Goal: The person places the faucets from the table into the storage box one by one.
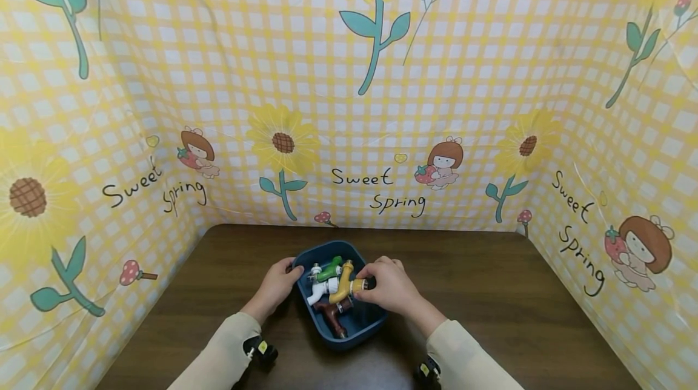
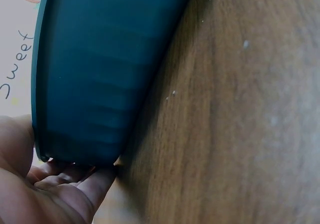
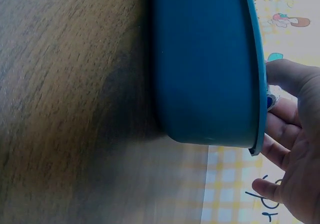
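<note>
A dark blue plastic basin [image 1: 372, 318] stands on the table with several small taps in it. My left hand [image 1: 277, 288] grips its left rim, thumb on top; in the left wrist view the fingers [image 2: 97, 186] press against the outer wall. Over the right side of the basin, my right hand [image 1: 391, 286] pinches the dark end of a yellow tap [image 1: 343, 286] between thumb and fingers. Beside that tap lie a white tap [image 1: 322, 290] and a green tap [image 1: 330, 270]. Nearer me is a brown tap [image 1: 331, 316]. The right wrist view mostly shows the basin's outer wall.
The dark wooden table [image 1: 469, 281] extends on both sides of the basin. A yellow checked cloth [image 1: 360, 135] with printed flowers and figures hangs behind and at both sides. A black wrist device [image 1: 262, 350] sits on the left sleeve, another [image 1: 428, 372] on the right.
</note>
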### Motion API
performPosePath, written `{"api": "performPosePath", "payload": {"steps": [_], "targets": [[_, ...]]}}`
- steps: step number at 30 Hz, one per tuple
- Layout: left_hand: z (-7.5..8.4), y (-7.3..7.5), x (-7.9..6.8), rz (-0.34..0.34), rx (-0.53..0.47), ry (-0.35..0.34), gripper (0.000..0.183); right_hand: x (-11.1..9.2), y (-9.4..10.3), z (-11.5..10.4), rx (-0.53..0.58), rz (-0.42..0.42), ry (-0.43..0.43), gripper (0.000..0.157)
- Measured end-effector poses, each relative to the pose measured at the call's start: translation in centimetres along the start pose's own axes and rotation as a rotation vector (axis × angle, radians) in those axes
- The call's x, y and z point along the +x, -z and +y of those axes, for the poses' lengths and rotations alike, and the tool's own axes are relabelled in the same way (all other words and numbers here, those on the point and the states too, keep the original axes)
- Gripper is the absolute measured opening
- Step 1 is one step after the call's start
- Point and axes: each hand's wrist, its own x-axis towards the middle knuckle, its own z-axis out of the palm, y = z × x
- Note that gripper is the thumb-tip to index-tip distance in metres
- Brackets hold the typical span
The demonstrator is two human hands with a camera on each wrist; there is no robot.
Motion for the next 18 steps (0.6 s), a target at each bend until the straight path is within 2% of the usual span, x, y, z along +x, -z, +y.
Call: {"api": "performPosePath", "payload": {"steps": [18], "targets": [[-0.16,0.06,0.01,0.002,0.000,0.000,0.038,0.23,-0.07,-0.64,-0.046,-0.007,0.008,0.027]]}}
